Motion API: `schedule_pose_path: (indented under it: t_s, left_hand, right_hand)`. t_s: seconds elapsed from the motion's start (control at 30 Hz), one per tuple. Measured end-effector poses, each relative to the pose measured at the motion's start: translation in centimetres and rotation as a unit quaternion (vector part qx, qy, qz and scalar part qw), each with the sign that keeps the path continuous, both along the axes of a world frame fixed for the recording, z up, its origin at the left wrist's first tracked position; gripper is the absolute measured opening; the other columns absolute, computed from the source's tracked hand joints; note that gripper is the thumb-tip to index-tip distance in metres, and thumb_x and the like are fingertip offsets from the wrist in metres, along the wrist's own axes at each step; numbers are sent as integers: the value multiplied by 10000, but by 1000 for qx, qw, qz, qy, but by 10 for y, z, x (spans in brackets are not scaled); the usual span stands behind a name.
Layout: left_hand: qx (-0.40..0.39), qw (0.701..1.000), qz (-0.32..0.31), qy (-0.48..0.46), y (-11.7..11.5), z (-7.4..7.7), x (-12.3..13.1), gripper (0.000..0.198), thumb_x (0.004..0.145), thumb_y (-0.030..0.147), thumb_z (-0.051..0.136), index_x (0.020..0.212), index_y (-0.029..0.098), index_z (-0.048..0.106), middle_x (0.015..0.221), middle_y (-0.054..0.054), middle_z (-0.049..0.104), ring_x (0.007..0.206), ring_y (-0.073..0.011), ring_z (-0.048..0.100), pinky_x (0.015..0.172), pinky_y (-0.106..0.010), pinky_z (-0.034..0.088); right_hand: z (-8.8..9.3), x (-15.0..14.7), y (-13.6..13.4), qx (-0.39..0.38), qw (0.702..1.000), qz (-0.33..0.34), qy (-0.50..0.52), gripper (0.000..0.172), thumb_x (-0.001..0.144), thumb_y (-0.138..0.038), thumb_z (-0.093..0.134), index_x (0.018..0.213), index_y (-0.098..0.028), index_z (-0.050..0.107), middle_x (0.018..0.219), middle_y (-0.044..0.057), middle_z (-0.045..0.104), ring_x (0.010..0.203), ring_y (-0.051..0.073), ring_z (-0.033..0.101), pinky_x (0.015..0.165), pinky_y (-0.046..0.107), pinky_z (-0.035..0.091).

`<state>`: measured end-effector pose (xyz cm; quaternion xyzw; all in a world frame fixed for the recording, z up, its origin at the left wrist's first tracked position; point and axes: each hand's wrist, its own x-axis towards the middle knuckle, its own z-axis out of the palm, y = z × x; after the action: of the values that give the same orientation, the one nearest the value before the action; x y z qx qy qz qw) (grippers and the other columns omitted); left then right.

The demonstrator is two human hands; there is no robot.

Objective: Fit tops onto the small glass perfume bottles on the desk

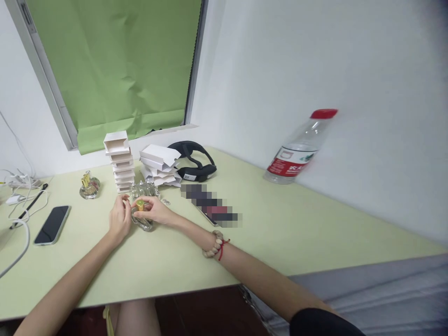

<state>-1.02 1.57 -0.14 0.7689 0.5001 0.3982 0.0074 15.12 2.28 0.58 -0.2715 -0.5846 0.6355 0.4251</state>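
Observation:
A clear glass perfume bottle (144, 225) with a gold top stands on the table. My right hand (154, 210) reaches over it from the right, fingers and thumb closed around the gold cap (140, 205). Close against the bottle's left side is my left hand (121, 217), its fingers curled together; whatever they may hold is hidden. Just behind both hands are several more clear glass bottles (145, 189) without gold tops. A few small clear pieces (165, 201) lie to the right of these. Farther left, a group of perfume bottles with gold tops (89, 186) stands apart.
A tall stack of white boxes (122, 170) rises behind my hands, beside a looser pile of white cartons (161, 163). A black headset (196, 163) and a pixelated item (212, 205) are to the right. A phone (53, 225), cables (26, 196) and a tilted water bottle (297, 151) also lie around.

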Motion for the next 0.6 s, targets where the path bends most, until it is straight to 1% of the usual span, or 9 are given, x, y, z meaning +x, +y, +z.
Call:
schedule_pose_path:
  t_s: [0.03, 0.1, 0.17, 0.2, 0.27, 0.33, 0.43, 0.5, 0.6]
  left_hand:
    - [62, 997, -28, 20, -1, 0, 0, 248, 968, 311, 274, 1104, 152, 408, 985, -45, 554, 846, -125, 547, 724, -270, 420]
    - [166, 980, -88, 63, -4, 0, 1, 231, 945, 234, 338, 1150, 139, 385, 1023, -66, 544, 901, -123, 535, 764, -255, 425]
    - [210, 965, -133, 83, -6, 1, 3, 287, 922, 190, 379, 1199, 121, 355, 1145, -110, 513, 1068, -148, 497, 861, -271, 414]
    - [213, 963, -143, 83, -7, 2, 4, 319, 918, 181, 392, 1225, 112, 338, 1217, -135, 480, 1150, -163, 460, 914, -287, 398]
    - [213, 962, -145, 86, -8, 4, 6, 382, 919, 185, 418, 1276, 102, 309, 1316, -174, 404, 1256, -187, 381, 997, -323, 356]
    - [218, 960, -141, 101, -9, 5, 7, 456, 925, 220, 444, 1331, 97, 278, 1358, -195, 349, 1297, -196, 330, 1029, -334, 333]
    - [232, 955, -129, 135, -10, 6, 10, 505, 922, 279, 469, 1356, 97, 284, 1364, -192, 344, 1301, -197, 313, 1024, -320, 319]
    - [224, 956, -120, 146, -11, 5, 11, 442, 915, 255, 466, 1319, 132, 336, 1342, -151, 393, 1266, -179, 355, 1018, -316, 292]
    - [180, 971, -101, 122, -9, 5, 12, 377, 884, 192, 465, 1255, 186, 395, 1276, -83, 464, 1225, -145, 401, 1008, -307, 265]
  right_hand:
    - [-1, -1, 1, -5, 1000, 8, 10, 622, 495, -231, 809, 1011, -39, 519, 840, 24, 558, 645, 49, 513, 581, 163, 406]
    - [-4, -1, 4, 3, 1000, 21, 17, 722, 510, -370, 806, 1072, -65, 471, 914, 28, 536, 679, 50, 521, 603, 170, 411]
    - [-9, 1, 10, 29, 999, 29, -1, 771, 515, -514, 769, 1069, -73, 464, 979, 44, 515, 772, 63, 519, 682, 182, 417]
    - [-12, 3, 13, 42, 998, 39, -16, 801, 510, -564, 750, 1074, -67, 472, 1022, 61, 511, 854, 79, 510, 750, 187, 410]
    - [-15, 6, 17, 50, 995, 63, -56, 859, 486, -606, 742, 1087, -53, 478, 1067, 86, 497, 944, 109, 470, 804, 195, 386]
    - [-16, 10, 17, 45, 990, 84, -100, 811, 486, -549, 771, 1058, -53, 480, 1034, 84, 487, 883, 110, 455, 739, 208, 383]
    - [-16, 13, 12, 74, 976, 95, -180, 644, 504, -388, 781, 971, -72, 469, 927, 58, 474, 745, 93, 418, 633, 222, 361]
    - [-18, 13, 9, 119, 964, 75, -224, 649, 500, -341, 788, 990, -81, 450, 913, 61, 487, 764, 117, 442, 644, 238, 378]
    - [-24, 10, 6, 198, 948, 16, -248, 660, 558, -361, 769, 1066, -94, 443, 1006, 88, 519, 878, 173, 492, 730, 275, 410]
